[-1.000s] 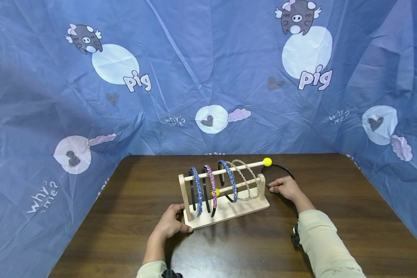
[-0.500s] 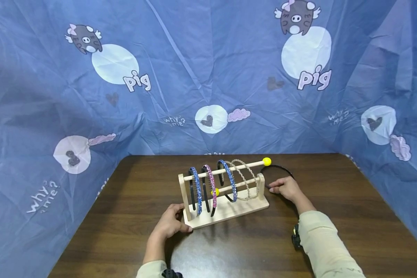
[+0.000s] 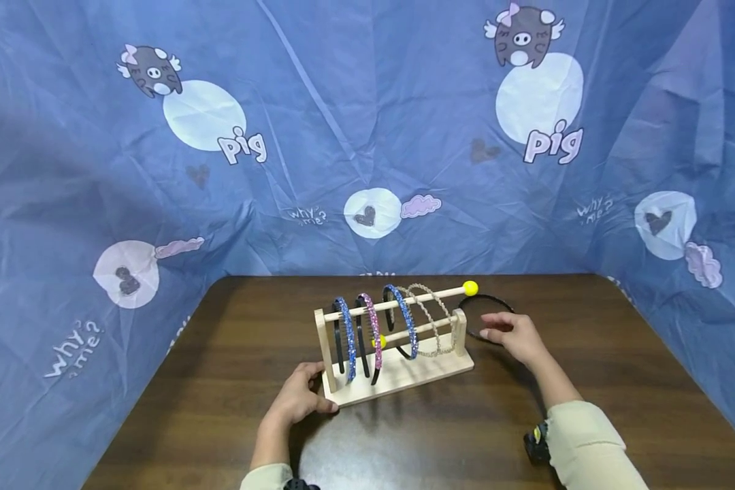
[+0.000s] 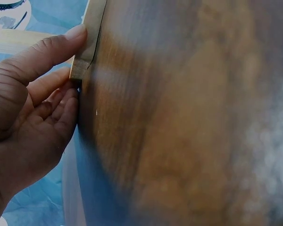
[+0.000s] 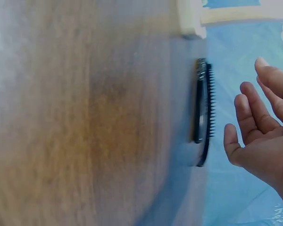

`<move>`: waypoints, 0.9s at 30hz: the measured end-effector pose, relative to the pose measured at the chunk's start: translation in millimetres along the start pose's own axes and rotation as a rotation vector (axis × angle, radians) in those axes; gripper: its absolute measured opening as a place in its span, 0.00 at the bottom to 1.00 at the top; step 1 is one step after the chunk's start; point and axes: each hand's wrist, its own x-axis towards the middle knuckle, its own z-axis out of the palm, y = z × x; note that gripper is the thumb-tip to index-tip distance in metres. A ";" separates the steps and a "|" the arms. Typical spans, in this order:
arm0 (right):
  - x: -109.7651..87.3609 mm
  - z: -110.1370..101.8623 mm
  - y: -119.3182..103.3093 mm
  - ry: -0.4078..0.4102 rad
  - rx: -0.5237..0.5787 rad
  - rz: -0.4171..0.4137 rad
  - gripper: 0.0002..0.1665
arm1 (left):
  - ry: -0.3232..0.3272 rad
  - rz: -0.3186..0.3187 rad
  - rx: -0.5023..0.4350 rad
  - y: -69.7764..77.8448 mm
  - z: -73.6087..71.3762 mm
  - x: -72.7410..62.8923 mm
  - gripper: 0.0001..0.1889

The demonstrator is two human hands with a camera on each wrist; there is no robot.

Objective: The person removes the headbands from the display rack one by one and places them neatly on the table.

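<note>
As the left hand (image 3: 299,395) clamps the wooden rack (image 3: 414,373) by one end, the right hand (image 3: 518,337) hovers, grip apart, near a black headband (image 5: 201,108).

On the right side of the frame, the right hand (image 5: 270,136) reaches in from the edge with its fingers parted and slightly bent, their tips toward the upper left, and a gap separates it from a black headband (image 5: 199,108) seen nearly edge-on right of centre, a row of small teeth along its right side. The brown wood-grained table (image 5: 122,141) fills the left and middle, too blurred to make out the headband's contact with it clearly. At upper right, a pale wooden rod (image 5: 236,15) crosses before blue cloth (image 5: 245,197).
</note>
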 end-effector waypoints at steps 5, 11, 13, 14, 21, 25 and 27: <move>-14.7 -3.7 -17.1 -0.009 0.072 0.000 0.24 | 0.005 0.004 -0.002 -0.5 -0.1 -1.8 0.41; -26.5 -3.9 -29.2 -0.008 0.139 -0.059 0.24 | 0.002 0.007 -0.007 -1.6 1.4 -0.7 0.41; -29.8 -2.1 -33.2 -0.018 0.169 -0.080 0.25 | 0.002 0.006 -0.005 -2.2 1.5 -0.9 0.41; -31.6 -1.1 -35.7 -0.023 0.182 -0.089 0.25 | 0.003 0.007 -0.003 -2.2 1.2 -1.1 0.41; -45.5 2.6 -65.4 -0.041 0.255 -0.128 0.23 | 0.001 0.015 -0.007 -1.8 0.9 -1.0 0.41; -43.4 9.1 -55.9 -0.049 0.339 -0.160 0.23 | -0.001 0.014 -0.001 -1.3 1.3 -0.8 0.41; -44.5 11.8 -57.7 -0.059 0.380 -0.181 0.23 | -0.001 0.015 0.002 -1.1 1.6 -0.7 0.41</move>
